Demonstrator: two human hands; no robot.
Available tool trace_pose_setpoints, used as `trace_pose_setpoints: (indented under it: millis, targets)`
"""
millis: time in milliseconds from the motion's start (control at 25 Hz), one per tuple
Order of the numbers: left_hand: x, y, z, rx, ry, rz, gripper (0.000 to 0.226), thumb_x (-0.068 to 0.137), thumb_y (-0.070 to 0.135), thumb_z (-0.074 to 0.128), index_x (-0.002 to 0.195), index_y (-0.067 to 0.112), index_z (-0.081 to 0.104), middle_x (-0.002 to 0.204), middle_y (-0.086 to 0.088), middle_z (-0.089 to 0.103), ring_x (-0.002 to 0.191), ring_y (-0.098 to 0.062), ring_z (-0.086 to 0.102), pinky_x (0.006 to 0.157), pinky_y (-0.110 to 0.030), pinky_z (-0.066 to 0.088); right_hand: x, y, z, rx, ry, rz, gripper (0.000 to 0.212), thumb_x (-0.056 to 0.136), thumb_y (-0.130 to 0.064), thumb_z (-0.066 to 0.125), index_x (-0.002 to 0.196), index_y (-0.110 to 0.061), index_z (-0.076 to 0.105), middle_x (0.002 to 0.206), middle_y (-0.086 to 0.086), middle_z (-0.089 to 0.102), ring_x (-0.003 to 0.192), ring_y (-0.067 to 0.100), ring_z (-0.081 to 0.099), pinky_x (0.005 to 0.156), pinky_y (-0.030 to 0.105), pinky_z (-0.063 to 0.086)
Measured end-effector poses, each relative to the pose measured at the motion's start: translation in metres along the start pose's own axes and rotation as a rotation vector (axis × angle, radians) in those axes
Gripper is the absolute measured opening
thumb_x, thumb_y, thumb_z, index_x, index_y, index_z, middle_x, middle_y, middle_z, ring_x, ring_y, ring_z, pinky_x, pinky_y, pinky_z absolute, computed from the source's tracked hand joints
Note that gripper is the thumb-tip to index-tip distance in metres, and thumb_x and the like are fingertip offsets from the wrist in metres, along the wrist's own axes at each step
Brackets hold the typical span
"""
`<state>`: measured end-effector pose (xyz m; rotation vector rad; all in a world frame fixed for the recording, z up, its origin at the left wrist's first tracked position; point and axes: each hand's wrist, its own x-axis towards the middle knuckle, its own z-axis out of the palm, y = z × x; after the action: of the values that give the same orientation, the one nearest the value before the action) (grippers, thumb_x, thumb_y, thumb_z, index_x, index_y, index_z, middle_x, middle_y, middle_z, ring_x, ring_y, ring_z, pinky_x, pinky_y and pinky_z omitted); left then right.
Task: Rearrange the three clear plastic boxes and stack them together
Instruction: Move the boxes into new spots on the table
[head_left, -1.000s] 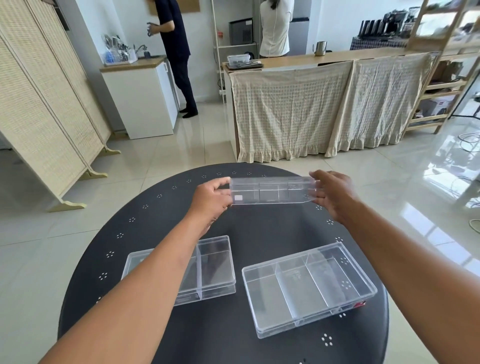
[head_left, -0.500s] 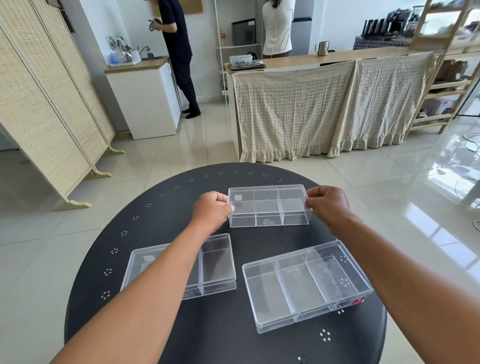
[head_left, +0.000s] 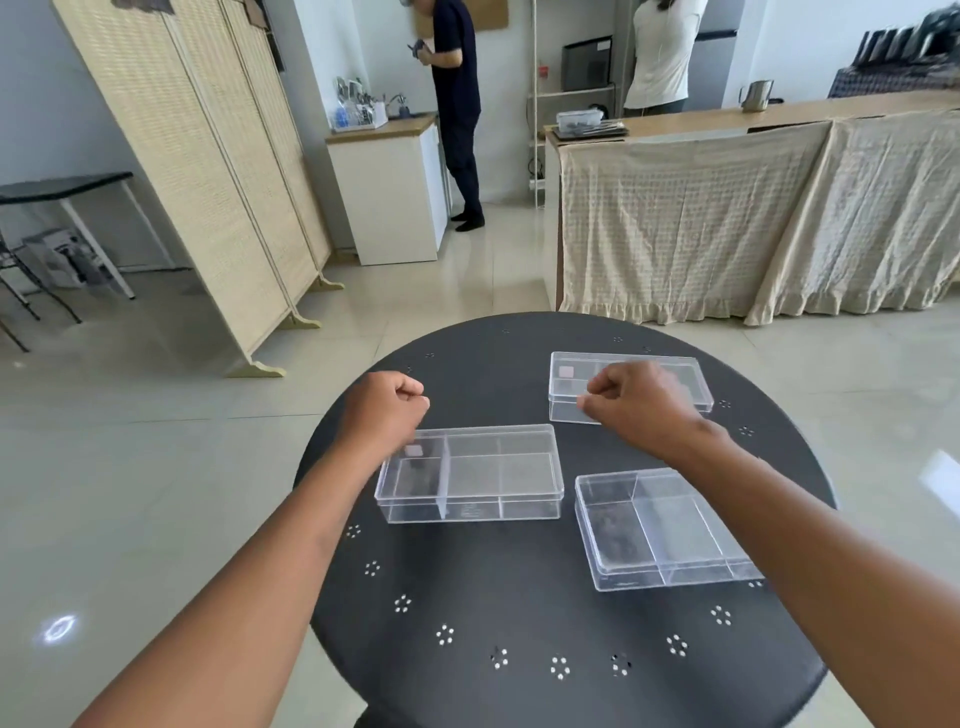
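Observation:
Three clear plastic boxes lie apart on a round black table. The far box sits at the back right, partly hidden behind my right hand. A second box with inner dividers lies in the middle left. The third box rests at the right, nearer to me. My left hand is a closed fist above the table, just beyond the middle box's left end. My right hand is also curled shut and holds nothing, hovering over the near edge of the far box.
The table's edge drops to a glossy tiled floor all around. A folding woven screen stands at the left, a cloth-draped counter behind. Two people stand far back by a white cabinet and shelves.
Both hands set the small box down on the table's far side and let go of it. My hands pulled back into fists. The view swung left, so everything sits further right.

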<state>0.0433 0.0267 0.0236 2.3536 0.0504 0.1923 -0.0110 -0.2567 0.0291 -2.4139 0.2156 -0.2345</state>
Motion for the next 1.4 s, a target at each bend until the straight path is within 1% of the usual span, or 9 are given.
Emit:
trace_pose_setpoints:
  millis: [160,280,360,480,680,840,960,1240,1400]
  targets:
    - [-0.028,-0.055,-0.031,0.082,-0.059,-0.107,0.008,0.077,0.031,0.066,0.071,0.027,0.064,0.07,0.001,0.056,0.065,-0.02,0.049,0.061,-0.028,0.043,-0.013,-0.018,0.036,-0.146,-0.128,-0.021,0.027,0.089,-0.02,0.065,0.077,0.003,0.074,0.079,0.018,0.074,0.081,0.038,0.07,0.065,0.033,0.052]
    - [-0.043,-0.078,-0.026,-0.013,-0.152,-0.218,0.036,0.069,0.045,0.064,0.072,0.011,0.073,0.063,-0.006,0.058,0.057,-0.023,0.056,0.064,-0.039,0.061,-0.013,-0.02,0.055,-0.28,-0.209,0.046,0.026,0.089,-0.023,0.061,0.069,-0.005,0.062,0.075,0.014,0.063,0.079,0.036,0.064,0.068,0.031,0.047]
    - [-0.049,-0.083,-0.017,-0.086,-0.179,-0.242,0.039,0.069,0.046,0.064,0.07,0.008,0.072,0.062,-0.006,0.062,0.059,-0.028,0.069,0.073,-0.047,0.064,-0.012,-0.024,0.06,-0.27,-0.237,0.082,0.026,0.091,-0.024,0.061,0.072,-0.005,0.061,0.076,0.014,0.064,0.079,0.032,0.064,0.068,0.029,0.047]
    - [-0.036,-0.089,-0.01,-0.155,-0.094,-0.235,0.038,0.071,0.039,0.063,0.067,0.001,0.069,0.056,-0.005,0.061,0.053,-0.023,0.062,0.07,-0.052,0.065,-0.004,-0.033,0.067,-0.216,-0.217,0.132,0.029,0.092,-0.02,0.061,0.073,0.0,0.068,0.065,0.012,0.068,0.068,0.027,0.063,0.058,0.026,0.047]
    - [0.017,-0.072,-0.023,-0.301,0.071,-0.213,0.02,0.08,0.035,0.066,0.064,0.022,0.068,0.078,-0.02,0.078,0.075,-0.039,0.076,0.077,-0.049,0.065,0.038,-0.055,0.086,-0.008,-0.016,0.151,0.037,0.089,-0.019,0.065,0.056,-0.008,0.053,0.053,0.006,0.049,0.054,0.023,0.045,0.052,0.028,0.038]
    - [0.083,-0.071,-0.023,-0.352,0.138,-0.228,0.031,0.085,0.029,0.07,0.056,0.026,0.061,0.074,-0.011,0.074,0.075,-0.037,0.074,0.081,-0.043,0.063,0.086,-0.067,0.118,0.181,0.117,0.216,0.027,0.088,-0.015,0.063,0.065,0.001,0.062,0.059,0.008,0.049,0.06,0.024,0.043,0.051,0.025,0.039]
    - [0.114,-0.083,-0.013,-0.339,0.099,-0.261,0.018,0.081,0.031,0.067,0.064,0.024,0.065,0.074,-0.006,0.066,0.068,-0.026,0.06,0.076,-0.038,0.06,0.113,-0.07,0.144,0.219,0.141,0.266,0.025,0.086,-0.013,0.058,0.061,-0.014,0.053,0.057,0.006,0.042,0.06,0.026,0.038,0.05,0.03,0.035]
    - [0.148,-0.111,0.002,-0.415,0.024,-0.35,0.016,0.08,0.023,0.064,0.072,0.011,0.069,0.07,-0.012,0.065,0.064,-0.026,0.061,0.081,-0.051,0.062,0.146,-0.07,0.175,0.254,0.14,0.399,0.016,0.079,-0.007,0.052,0.07,-0.001,0.063,0.074,0.01,0.057,0.064,0.027,0.041,0.06,0.03,0.04]
    - [0.147,-0.109,0.003,-0.409,0.008,-0.33,0.022,0.084,0.03,0.064,0.075,0.011,0.068,0.07,-0.018,0.067,0.067,-0.03,0.065,0.084,-0.051,0.063,0.143,-0.071,0.17,0.186,0.093,0.336,0.016,0.085,-0.007,0.051,0.069,-0.01,0.055,0.078,0.013,0.056,0.065,0.029,0.042,0.058,0.029,0.039]
